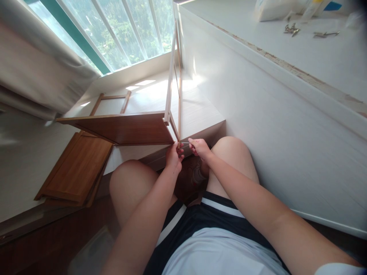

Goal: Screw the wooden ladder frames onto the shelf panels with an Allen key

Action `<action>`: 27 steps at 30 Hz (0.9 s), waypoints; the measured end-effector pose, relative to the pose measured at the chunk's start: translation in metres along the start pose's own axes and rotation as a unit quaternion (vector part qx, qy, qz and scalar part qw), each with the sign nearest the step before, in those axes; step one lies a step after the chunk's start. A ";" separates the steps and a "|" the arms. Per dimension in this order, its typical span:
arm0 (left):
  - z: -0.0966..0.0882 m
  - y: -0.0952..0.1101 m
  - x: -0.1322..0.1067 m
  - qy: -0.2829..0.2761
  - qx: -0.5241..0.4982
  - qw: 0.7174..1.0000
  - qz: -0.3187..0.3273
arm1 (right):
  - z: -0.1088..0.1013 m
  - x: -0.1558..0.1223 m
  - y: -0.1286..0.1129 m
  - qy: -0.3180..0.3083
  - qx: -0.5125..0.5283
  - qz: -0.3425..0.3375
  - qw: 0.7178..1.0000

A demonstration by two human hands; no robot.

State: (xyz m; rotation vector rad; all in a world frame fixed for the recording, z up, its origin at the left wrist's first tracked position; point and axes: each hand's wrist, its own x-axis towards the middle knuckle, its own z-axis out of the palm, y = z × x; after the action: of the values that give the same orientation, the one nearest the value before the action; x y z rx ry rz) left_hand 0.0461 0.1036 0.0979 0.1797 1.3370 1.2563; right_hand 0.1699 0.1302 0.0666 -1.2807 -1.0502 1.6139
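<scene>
Left hand [174, 156]: fingers closed on the lower corner of the light frame [171, 76], at the frame centre.
Right hand [199, 148]: fingertips pinch a thin metal rod [185, 143] at this corner.
Done: brown panel [126, 129] seems already joined.
Remaining: spare panels [75, 168] lie lower left; fittings [291, 29] upper right.

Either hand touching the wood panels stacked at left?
No: the left hand and right hand are both at the near corner of the brown panel, well apart from the stacked panels.

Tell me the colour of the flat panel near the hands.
The panel is warm reddish-brown wood grain, seen best in the head view.
</scene>
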 end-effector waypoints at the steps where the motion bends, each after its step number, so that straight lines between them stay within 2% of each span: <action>1: 0.000 0.000 0.000 0.001 0.002 1.000 -0.003 | 0.000 0.000 0.000 -0.002 0.007 0.005 1.000; 8: 0.000 -0.001 0.000 -0.007 -0.014 1.000 0.012 | 0.000 0.000 -0.001 0.011 0.022 0.002 1.000; 18: -0.001 -0.001 0.001 -0.013 -0.015 1.000 0.017 | -0.001 -0.001 0.001 0.032 -0.031 -0.057 0.997; 22: -0.001 -0.001 0.000 -0.013 -0.016 1.000 0.015 | -0.003 -0.003 -0.001 0.048 -0.097 -0.105 0.989; 27: -0.001 -0.001 0.001 -0.016 -0.018 1.000 0.017 | -0.006 -0.009 -0.004 0.062 -0.211 -0.177 0.959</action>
State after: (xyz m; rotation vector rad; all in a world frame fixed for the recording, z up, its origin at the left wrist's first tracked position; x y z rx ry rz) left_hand 0.0459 0.1030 0.0963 0.1979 1.2875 1.3001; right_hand 0.1777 0.1233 0.0721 -1.3489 -1.4997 1.0597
